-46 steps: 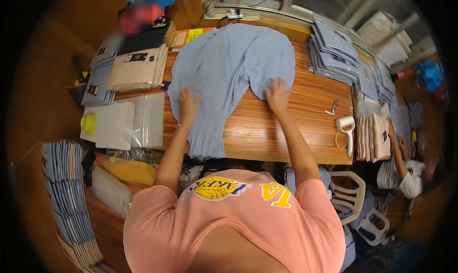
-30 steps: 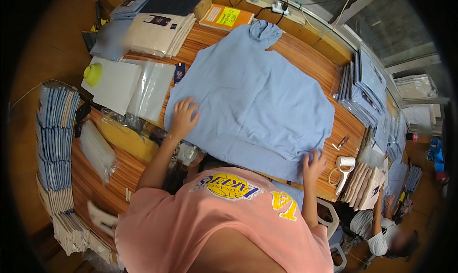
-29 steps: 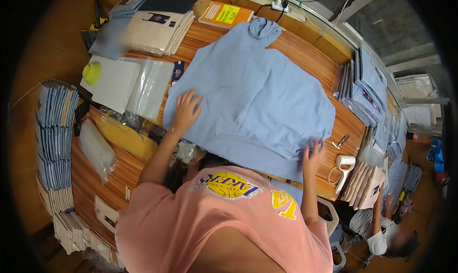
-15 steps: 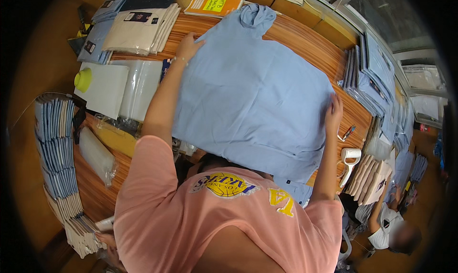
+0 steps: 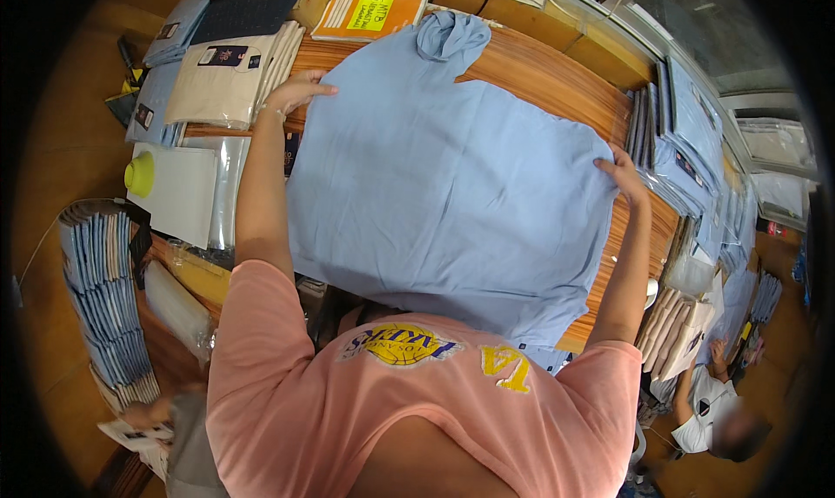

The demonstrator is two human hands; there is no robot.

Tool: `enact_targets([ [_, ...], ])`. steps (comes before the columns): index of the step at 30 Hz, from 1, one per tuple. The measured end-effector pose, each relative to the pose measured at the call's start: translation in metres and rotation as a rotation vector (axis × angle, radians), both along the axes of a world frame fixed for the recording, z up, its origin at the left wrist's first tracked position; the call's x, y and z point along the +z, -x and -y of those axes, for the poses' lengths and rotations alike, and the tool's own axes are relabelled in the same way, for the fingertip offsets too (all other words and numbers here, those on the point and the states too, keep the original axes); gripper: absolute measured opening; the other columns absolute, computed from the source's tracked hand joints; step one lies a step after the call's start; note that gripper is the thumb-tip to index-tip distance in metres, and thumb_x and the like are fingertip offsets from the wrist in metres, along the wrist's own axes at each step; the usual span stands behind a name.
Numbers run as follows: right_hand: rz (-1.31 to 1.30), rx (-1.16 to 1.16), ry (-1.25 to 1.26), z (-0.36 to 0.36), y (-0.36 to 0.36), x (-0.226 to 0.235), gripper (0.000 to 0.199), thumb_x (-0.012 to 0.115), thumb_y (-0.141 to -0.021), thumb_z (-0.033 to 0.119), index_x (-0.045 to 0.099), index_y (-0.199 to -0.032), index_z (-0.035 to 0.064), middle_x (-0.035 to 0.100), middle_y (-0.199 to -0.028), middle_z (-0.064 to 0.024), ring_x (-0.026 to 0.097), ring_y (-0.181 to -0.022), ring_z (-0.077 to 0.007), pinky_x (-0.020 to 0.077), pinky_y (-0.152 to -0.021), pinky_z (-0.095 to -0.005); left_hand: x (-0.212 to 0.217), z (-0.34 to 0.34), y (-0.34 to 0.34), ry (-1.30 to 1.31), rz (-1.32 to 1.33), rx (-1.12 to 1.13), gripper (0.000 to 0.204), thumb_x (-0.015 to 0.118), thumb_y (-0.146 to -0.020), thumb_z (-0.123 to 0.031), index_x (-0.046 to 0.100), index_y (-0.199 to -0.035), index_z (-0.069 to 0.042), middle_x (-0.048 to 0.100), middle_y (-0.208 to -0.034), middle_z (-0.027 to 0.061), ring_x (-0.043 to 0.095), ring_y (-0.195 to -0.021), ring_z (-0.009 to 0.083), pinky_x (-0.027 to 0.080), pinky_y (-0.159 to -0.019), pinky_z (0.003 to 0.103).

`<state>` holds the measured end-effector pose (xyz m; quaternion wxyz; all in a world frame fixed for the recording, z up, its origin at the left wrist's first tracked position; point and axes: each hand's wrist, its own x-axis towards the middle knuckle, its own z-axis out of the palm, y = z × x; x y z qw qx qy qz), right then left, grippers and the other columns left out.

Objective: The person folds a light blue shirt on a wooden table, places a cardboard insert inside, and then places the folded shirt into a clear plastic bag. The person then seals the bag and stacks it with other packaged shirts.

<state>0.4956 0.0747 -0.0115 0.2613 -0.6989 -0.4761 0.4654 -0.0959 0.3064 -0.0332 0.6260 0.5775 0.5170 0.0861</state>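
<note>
A light blue shirt (image 5: pixel 452 185) lies spread over the wooden table, its rolled collar (image 5: pixel 452 37) at the far end and its near edge reaching my body. At the shirt's upper left edge, my left hand (image 5: pixel 297 92) pinches the cloth, thumb on top. Across from it, my right hand (image 5: pixel 626 174) grips the right edge in the same way, with some fingers hidden. Soft creases run over the middle of the cloth.
Bagged beige garments (image 5: pixel 226 76) and a white sheet with a yellow-green round object (image 5: pixel 139 174) lie left. Folded blue garments (image 5: pixel 683 150) are stacked right. An orange notebook (image 5: pixel 370 13) lies at the back. Another person's hand (image 5: pixel 143 411) is by a folded stack (image 5: pixel 104 307) lower left.
My left hand has moved left, carrying the shirt's edge with it. My right hand has shifted outward and farther up its edge. The other person's hand at lower left has moved over the stack.
</note>
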Motion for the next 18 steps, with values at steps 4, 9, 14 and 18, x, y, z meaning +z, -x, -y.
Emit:
enact_targets([
  [4, 0.138, 0.091, -0.145, 0.000, -0.031, -0.003, 0.025, 0.065, -0.073, -0.001, 0.055, -0.096, 0.0030, 0.058, -0.087, -0.0011, 0.053, -0.082, -0.0110, 0.0428, -0.073, -0.0251, -0.001, 0.002, -0.022, 0.017, 0.105, 0.041, 0.041, 0.069, -0.081, -0.026, 0.057, -0.109, 0.001, 0.063, -0.101, 0.0095, 0.061, -0.091, 0.0163, 0.048, -0.080, 0.028],
  [9, 1.254, -0.107, -0.024, -0.019, 0.009, 0.012, 0.036, 0.065, -0.071, 0.004, 0.053, -0.105, 0.0071, 0.062, -0.098, -0.0092, 0.059, -0.085, -0.0277, 0.0488, -0.067, -0.0370, -0.008, -0.007, -0.024, -0.486, -0.426, 0.060, 0.041, 0.065, -0.083, -0.029, 0.055, -0.116, -0.007, 0.060, -0.111, 0.0104, 0.059, -0.096, 0.0225, 0.046, -0.083, 0.035],
  [14, 1.229, -0.178, -0.199, 0.022, 0.083, -0.005, 0.045, 0.061, -0.079, 0.021, 0.048, -0.122, 0.0148, 0.048, -0.128, -0.0134, 0.044, -0.118, -0.0334, 0.0386, -0.093, -0.0470, -0.004, 0.048, -0.051, -1.237, -0.529, -0.125, 0.042, 0.056, -0.088, -0.028, 0.049, -0.125, -0.010, 0.047, -0.132, 0.0092, 0.045, -0.117, 0.0271, 0.033, -0.099, 0.041],
  [18, 1.087, -0.059, -0.350, 0.055, 0.098, -0.066, 0.051, 0.051, -0.089, 0.036, 0.039, -0.135, 0.0181, 0.036, -0.140, -0.0149, 0.031, -0.131, -0.0330, 0.0248, -0.104, -0.0519, -0.036, 0.064, -0.046, -1.244, -0.576, -0.300, 0.047, 0.049, -0.091, -0.031, 0.042, -0.134, -0.013, 0.036, -0.142, 0.0097, 0.032, -0.130, 0.0263, 0.025, -0.107, 0.042],
])
